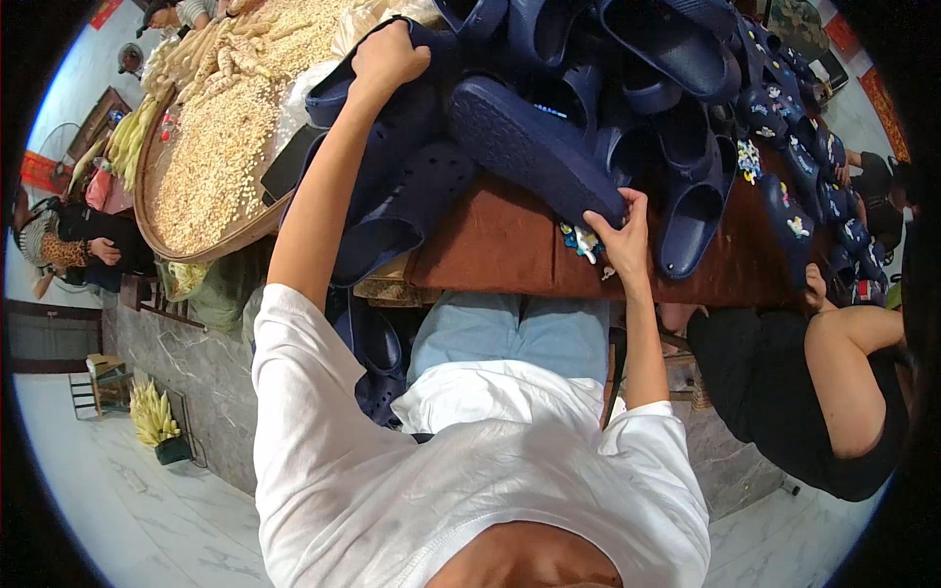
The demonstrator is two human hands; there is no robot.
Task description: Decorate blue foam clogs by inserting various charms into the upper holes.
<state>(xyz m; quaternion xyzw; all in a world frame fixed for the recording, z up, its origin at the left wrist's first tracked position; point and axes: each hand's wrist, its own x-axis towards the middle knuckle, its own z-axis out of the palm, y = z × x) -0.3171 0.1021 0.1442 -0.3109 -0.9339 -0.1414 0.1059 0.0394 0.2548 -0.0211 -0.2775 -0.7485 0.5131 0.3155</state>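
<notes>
My right hand [622, 235] pinches the near end of a navy foam clog [529, 147], whose sole is turned up and tilted. Below its fingers, small colourful shoe charms [581, 243] lie at the edge of the brown tabletop [480, 240]. Stretched out to the far left, my left hand [392, 61] is closed on the edge of another navy clog [328, 103]; its fingertips are hidden. Between my arms rests a navy clog with holes [431, 191]. More plain navy clogs [691, 220] are heaped just beyond my right hand.
A round woven tray [145, 201] of corn kernels stands at the left, with a dark flat object [291, 169] at its edge. Charm-decorated clogs [784, 211] line the right side, near another person's hand [816, 284]. Other people sit at the left and far right.
</notes>
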